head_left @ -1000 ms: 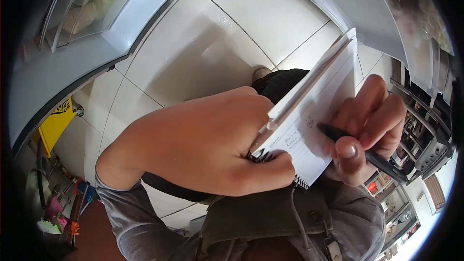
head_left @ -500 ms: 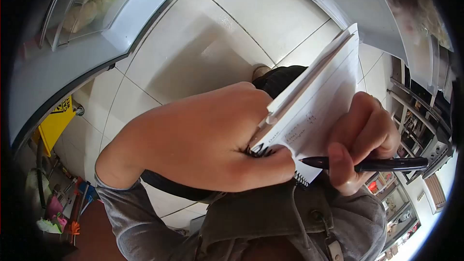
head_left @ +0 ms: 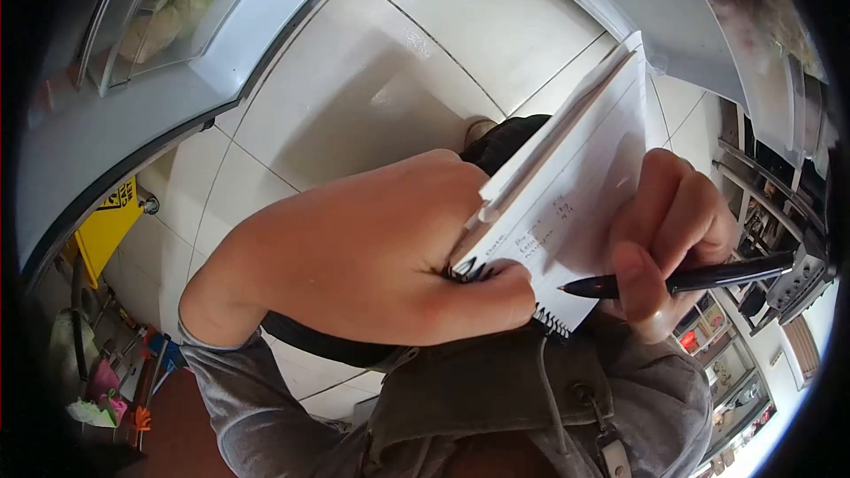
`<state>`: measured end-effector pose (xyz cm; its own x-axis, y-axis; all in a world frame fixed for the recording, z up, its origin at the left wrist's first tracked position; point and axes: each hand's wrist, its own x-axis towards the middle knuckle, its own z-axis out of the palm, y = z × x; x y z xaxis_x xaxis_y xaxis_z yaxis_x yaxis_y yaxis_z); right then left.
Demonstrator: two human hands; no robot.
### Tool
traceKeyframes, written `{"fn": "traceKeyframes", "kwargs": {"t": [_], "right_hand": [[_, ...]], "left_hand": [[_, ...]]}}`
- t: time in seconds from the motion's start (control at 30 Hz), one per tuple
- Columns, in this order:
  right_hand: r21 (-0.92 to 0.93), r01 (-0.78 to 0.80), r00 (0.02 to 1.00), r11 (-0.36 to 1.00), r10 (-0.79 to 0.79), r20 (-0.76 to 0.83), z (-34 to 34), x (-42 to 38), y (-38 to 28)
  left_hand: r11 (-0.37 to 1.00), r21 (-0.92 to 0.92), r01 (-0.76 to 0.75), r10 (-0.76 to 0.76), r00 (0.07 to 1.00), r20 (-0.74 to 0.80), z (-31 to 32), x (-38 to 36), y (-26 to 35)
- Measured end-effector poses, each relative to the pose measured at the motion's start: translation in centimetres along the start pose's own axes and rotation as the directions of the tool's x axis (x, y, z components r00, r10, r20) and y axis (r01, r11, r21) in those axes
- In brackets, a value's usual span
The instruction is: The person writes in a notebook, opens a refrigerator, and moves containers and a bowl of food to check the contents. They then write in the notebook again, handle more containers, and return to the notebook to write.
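Observation:
A spiral notepad [head_left: 575,212] is tilted in front of me, with a few handwritten lines on its ruled white page. My left hand [head_left: 425,257] is closed on its spiral-bound edge, thumb lying over the black coil and the other fingers hidden underneath. In my right hand [head_left: 668,243] is a black pen [head_left: 735,274], pinched between thumb and fingers. Its tip points left, over the page close to my left thumb and the coil.
White floor tiles [head_left: 372,80] lie below, between pale counters [head_left: 292,0] with see-through bins on the left and another unit [head_left: 691,44] on the right. A yellow caution sign [head_left: 108,223] stands at left. Metal racks [head_left: 761,195] are at right.
My right hand and the pen have shifted slightly right, the pen tip moving away from my left thumb. The notepad has shifted a little left.

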<state>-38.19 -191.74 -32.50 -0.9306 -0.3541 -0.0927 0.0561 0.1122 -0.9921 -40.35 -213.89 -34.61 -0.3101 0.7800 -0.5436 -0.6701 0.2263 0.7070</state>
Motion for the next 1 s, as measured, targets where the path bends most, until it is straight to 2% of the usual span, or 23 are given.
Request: {"fn": "traceKeyframes", "kwargs": {"t": [0.17, 0.23, 0.27, 0.33, 0.43, 0.77, 1.0], "right_hand": [[-0.048, 0.018, 1.0, 0.999, -0.017, 0.02, 0.07, 0.27, -0.02], [-0.092, 0.155, 0.983, 0.984, -0.144, 0.118, -0.19, 0.78, 0.36], [-0.092, 0.156, 0.983, 0.984, -0.144, 0.118, -0.06, 0.62, 0.25], [-0.063, 0.042, 0.999, 0.997, -0.04, 0.033, 0.38, 0.12, -0.08], [-0.05, 0.022, 1.0, 0.998, -0.021, 0.022, 0.5, 0.07, -0.16], [-0.077, 0.045, 0.997, 0.996, -0.04, 0.066, 0.21, 0.12, -0.22], [0.001, 0.057, 0.998, 0.998, -0.057, 0.041, 0.36, 0.02, 0.13]], "left_hand": [[1.0, 0.004, 0.015, -0.016, 1.0, 0.006, -0.09, -0.02, 0.09], [1.0, 0.003, 0.019, -0.019, 1.0, 0.009, -0.1, -0.01, 0.12], [1.0, -0.001, 0.022, -0.022, 1.0, 0.01, -0.05, -0.04, 0.09], [1.0, -0.004, 0.029, -0.029, 1.0, 0.009, -0.07, -0.02, 0.11], [0.999, -0.011, 0.04, -0.04, 0.999, 0.01, -0.04, -0.04, 0.1], [0.999, -0.009, 0.036, -0.036, 0.999, 0.022, -0.1, -0.08, 0.17], [1.0, -0.015, 0.027, -0.027, 0.999, 0.025, 0.06, -0.12, 0.05]]}}
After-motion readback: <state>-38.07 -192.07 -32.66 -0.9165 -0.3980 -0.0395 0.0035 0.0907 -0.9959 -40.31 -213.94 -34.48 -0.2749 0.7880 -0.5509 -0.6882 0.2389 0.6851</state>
